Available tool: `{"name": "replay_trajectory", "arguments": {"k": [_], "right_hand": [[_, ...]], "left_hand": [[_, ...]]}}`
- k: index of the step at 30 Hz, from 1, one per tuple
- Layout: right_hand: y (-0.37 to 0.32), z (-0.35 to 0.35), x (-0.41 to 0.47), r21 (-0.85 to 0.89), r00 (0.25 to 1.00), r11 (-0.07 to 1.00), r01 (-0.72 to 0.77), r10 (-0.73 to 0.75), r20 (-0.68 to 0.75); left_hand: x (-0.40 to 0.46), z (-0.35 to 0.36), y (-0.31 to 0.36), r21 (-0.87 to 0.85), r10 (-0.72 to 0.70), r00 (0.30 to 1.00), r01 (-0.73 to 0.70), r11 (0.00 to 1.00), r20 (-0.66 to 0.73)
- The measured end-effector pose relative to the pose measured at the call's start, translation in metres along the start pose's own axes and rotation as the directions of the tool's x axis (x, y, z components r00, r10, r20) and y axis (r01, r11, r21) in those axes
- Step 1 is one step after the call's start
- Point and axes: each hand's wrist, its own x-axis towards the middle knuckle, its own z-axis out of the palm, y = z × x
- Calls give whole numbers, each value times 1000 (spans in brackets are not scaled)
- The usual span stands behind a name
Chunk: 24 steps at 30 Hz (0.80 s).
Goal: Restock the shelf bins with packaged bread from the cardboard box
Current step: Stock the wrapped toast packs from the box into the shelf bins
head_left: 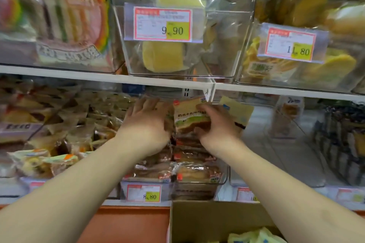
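A box (207, 221) is seen low down, below both arms, with yellow packs inside. Above it, a bin (224, 178) is already packed full of bread, right under the hands. A bread pack (190, 116) is held upright at the back of the bin, pinched by the right hand (217, 124). The left hand (147, 122) is spread flat against the pack's left side. The pack could be pushed too hard and squashed, because little room is left. Front packs could be knocked out by the wrists.
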Motion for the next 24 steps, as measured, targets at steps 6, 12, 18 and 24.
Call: {"name": "replay_trajectory", "arguments": {"k": [6, 12, 18, 24], "right_hand": [[-1, -1, 6, -345, 998, 936, 68, -70, 6], [-3, 11, 9, -336, 956, 902, 272, -213, 203], [-7, 20, 23, -385, 977, 911, 147, -73, 201], [-5, 14, 27, -347, 952, 925, 154, -46, 301]], "left_hand": [[12, 22, -16, 131, -47, 990, 30, 991, 132], [10, 34, -17, 180, -42, 993, 22, 983, 108], [9, 27, -19, 158, -65, 987, 42, 987, 144], [9, 27, -17, 133, -77, 986, 56, 989, 151]]}}
